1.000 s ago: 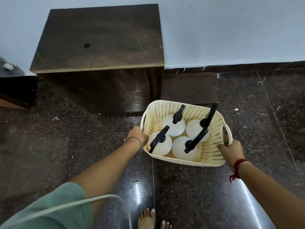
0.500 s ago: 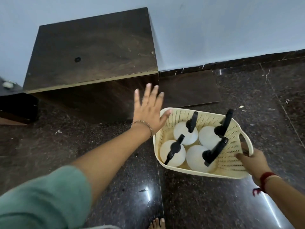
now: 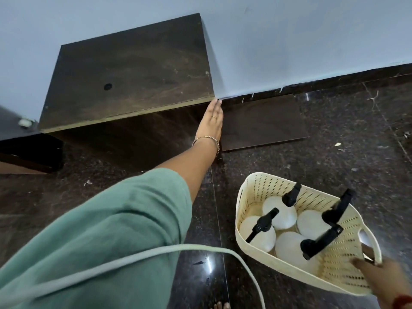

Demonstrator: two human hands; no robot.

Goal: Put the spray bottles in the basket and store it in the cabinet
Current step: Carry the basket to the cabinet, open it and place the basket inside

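A cream perforated basket (image 3: pixel 341 267) hangs low at the lower right, tilted. It holds several white spray bottles (image 3: pixel 279 211) with black trigger heads. My right hand (image 3: pixel 379 281) grips the basket's right handle. The dark brown wooden cabinet (image 3: pixel 129 72) stands against the wall, its front door (image 3: pixel 133 141) closed. My left hand (image 3: pixel 211 121) is stretched out flat with fingers straight, fingertips touching the top right corner of the cabinet's front. It holds nothing.
A dark wooden board (image 3: pixel 263 121) lies on the floor just right of the cabinet. Another low dark piece of furniture (image 3: pixel 26 150) stands at the left. A pale cable (image 3: pixel 156 253) crosses my sleeve. The floor is glossy dark granite (image 3: pixel 334 157).
My left hand let go of the basket and reached forward to the cabinet's right front edge. The basket, now held by the right hand alone, shifted down and right in view.
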